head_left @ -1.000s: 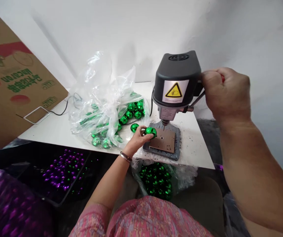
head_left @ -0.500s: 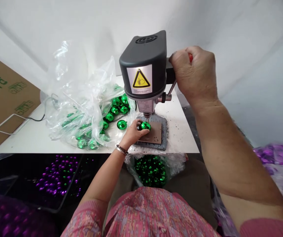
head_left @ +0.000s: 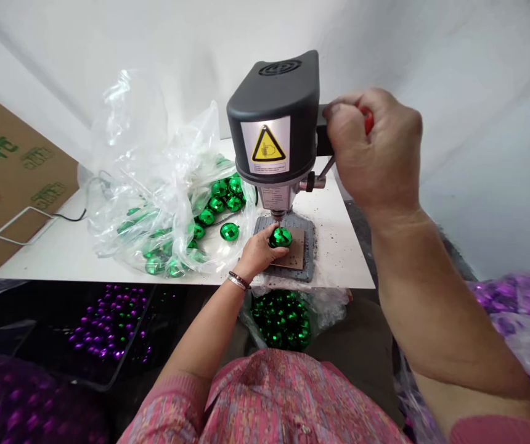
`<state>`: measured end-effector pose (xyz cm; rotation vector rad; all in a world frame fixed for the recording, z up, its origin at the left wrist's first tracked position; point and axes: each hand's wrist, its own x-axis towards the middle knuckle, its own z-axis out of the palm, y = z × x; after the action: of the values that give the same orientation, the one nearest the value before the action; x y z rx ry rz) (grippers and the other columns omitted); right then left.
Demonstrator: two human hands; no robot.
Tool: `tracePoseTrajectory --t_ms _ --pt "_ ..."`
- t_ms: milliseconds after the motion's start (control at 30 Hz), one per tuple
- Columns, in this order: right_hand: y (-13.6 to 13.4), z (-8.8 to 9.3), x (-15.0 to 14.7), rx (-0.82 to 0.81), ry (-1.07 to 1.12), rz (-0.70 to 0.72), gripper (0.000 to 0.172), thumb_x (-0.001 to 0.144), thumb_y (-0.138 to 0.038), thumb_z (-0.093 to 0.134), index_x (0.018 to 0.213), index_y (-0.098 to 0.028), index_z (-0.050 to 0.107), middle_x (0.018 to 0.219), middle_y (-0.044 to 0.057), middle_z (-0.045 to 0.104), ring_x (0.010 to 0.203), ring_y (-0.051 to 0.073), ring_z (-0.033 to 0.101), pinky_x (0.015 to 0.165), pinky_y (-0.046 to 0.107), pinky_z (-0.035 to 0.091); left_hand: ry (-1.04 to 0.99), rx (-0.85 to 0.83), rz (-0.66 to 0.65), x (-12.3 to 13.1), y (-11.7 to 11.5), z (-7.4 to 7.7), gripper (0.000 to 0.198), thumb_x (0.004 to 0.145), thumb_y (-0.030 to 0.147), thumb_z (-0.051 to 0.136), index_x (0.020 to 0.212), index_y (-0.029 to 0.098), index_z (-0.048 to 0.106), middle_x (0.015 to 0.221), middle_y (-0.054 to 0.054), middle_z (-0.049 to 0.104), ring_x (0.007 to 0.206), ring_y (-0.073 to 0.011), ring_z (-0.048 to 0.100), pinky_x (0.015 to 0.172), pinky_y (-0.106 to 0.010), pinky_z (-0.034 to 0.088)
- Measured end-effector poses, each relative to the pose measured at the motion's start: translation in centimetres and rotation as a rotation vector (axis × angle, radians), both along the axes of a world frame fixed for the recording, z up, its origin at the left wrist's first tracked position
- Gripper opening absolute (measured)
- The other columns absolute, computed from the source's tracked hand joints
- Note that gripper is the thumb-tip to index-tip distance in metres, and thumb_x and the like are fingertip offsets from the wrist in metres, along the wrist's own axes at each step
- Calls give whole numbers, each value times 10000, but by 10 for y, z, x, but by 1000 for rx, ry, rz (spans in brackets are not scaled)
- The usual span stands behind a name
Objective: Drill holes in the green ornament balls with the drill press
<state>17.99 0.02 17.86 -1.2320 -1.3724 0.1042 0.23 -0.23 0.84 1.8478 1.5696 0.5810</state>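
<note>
A dark grey drill press (head_left: 274, 117) with a yellow warning label stands on the white table. My left hand (head_left: 261, 251) grips a shiny green ball (head_left: 280, 237) on the brown board (head_left: 296, 250), right under the drill chuck (head_left: 278, 214). The bit meets the top of the ball, though whether it has entered cannot be seen. My right hand (head_left: 376, 148) is closed around the red-tipped lever at the press's right side. One loose green ball (head_left: 229, 232) lies on the table left of my left hand.
A clear plastic bag (head_left: 177, 203) with several green balls spreads over the table's left part. Beyond it stands a cardboard box (head_left: 15, 179). Below the table edge hangs a bag of green balls (head_left: 281, 320). Purple balls (head_left: 519, 296) in plastic lie at right; dark shavings surround the press base.
My left hand and its green ball have shifted slightly right, under the bit. My right hand has moved a little right and down on the lever.
</note>
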Motion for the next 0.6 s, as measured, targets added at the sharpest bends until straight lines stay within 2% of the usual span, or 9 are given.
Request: tracePoseTrajectory --t_ms 133,267,467,600 --pt "-24 -21 1 119 -95 44 256 885 -303 530 932 -144 726 705 -19 627 615 53 499 692 228 452 -30 7 16 0 0 -6 740 700 327 796 1402 218 587 1092 -46 742 959 -224 672 868 -302 510" --pt "-42 -43 4 237 -269 51 226 879 -265 542 991 -185 722 755 -7 681 617 75 563 677 238 494 -11 14 12 -1 1 -7 740 696 339 793 1398 221 591 1029 -42 743 916 -231 670 818 -304 513" --pt "-47 -59 9 304 -455 24 240 883 -230 513 1032 -197 699 884 30 736 747 138 662 723 286 535 -21 33 -14 0 -1 -3 707 697 314 788 1375 219 611 1008 -39 740 894 -223 663 819 -303 512" --pt "-48 -68 11 371 -543 21 240 866 -230 529 1052 -201 677 856 10 734 713 139 649 705 289 524 -31 33 -4 0 -2 -3 684 697 323 790 1351 209 625 1021 -44 736 896 -220 662 845 -306 510"
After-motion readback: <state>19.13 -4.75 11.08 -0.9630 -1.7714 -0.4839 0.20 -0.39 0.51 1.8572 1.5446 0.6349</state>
